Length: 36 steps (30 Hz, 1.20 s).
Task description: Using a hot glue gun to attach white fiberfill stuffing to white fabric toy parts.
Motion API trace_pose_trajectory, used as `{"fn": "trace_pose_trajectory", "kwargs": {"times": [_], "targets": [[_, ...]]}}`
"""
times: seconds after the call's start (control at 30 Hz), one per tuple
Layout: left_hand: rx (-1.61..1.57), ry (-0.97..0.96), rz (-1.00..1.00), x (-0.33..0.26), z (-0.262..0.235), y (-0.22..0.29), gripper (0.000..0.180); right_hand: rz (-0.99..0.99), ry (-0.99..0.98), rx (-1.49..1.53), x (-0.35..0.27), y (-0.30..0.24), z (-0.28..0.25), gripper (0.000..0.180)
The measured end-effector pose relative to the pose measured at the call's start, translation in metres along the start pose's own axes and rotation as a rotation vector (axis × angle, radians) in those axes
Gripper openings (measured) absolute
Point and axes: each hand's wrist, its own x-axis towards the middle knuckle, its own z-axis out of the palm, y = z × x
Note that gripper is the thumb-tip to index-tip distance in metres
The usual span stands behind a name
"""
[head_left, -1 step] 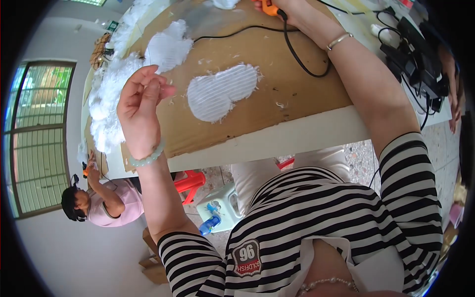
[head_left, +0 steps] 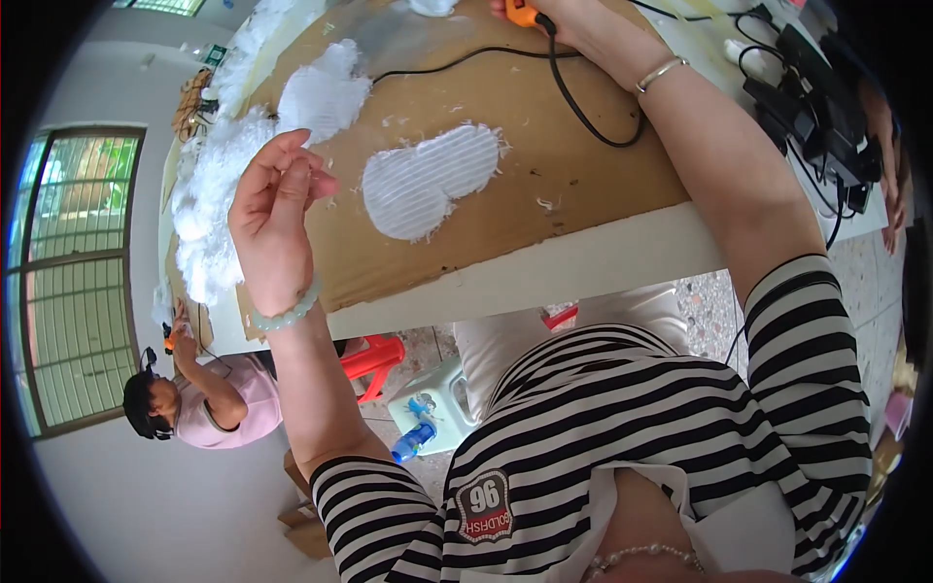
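My left hand (head_left: 274,219) is raised over the near left of the brown cardboard sheet (head_left: 593,189), thumb and fingertips drawn together; whatever they pinch, if anything, is too small to make out. Beside it on the right lies a white, ribbed, two-lobed fabric piece (head_left: 428,183) with frayed edges. A similar white piece (head_left: 326,92) rests farther back, next to heaped white stuffing (head_left: 209,185). At the far edge of the view, my right hand (head_left: 573,21) grips an orange corded tool (head_left: 523,14). Its front end is out of frame, and a black cord (head_left: 567,92) loops down from it.
Black power adapters and cables (head_left: 816,117) crowd the right of the table. Below its white near edge (head_left: 515,284) stand a red stool (head_left: 374,364) and a pale green stool (head_left: 449,389) carrying a blue bottle (head_left: 415,442). Another person (head_left: 219,398) works at the left.
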Motion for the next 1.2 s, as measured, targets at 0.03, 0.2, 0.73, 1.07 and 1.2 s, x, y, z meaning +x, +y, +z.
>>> {"fn": "trace_pose_trajectory", "kwargs": {"times": [0.03,0.2,0.73,1.07,1.2], "targets": [[0.032,-0.045,-0.026,0.002,0.004,-0.002,0.025,0.093,0.18,-0.095,0.007,-0.006,0.014,0.012],[-0.003,-0.244,-0.185,0.005,0.015,-0.019,0.026,0.056,0.122,-0.095,0.01,-0.006,0.01,0.008],[0.042,-0.349,-0.295,0.014,0.02,-0.05,0.024,0.015,0.169,-0.145,0.011,0.001,0.015,0.009],[0.212,-0.292,-0.225,0.013,0.022,-0.049,0.022,-0.02,0.119,-0.175,0.011,0.0,0.017,0.011],[0.216,-0.263,-0.202,0.014,0.021,-0.048,0.02,0.027,0.115,-0.157,0.015,0.0,0.013,0.012]]}}
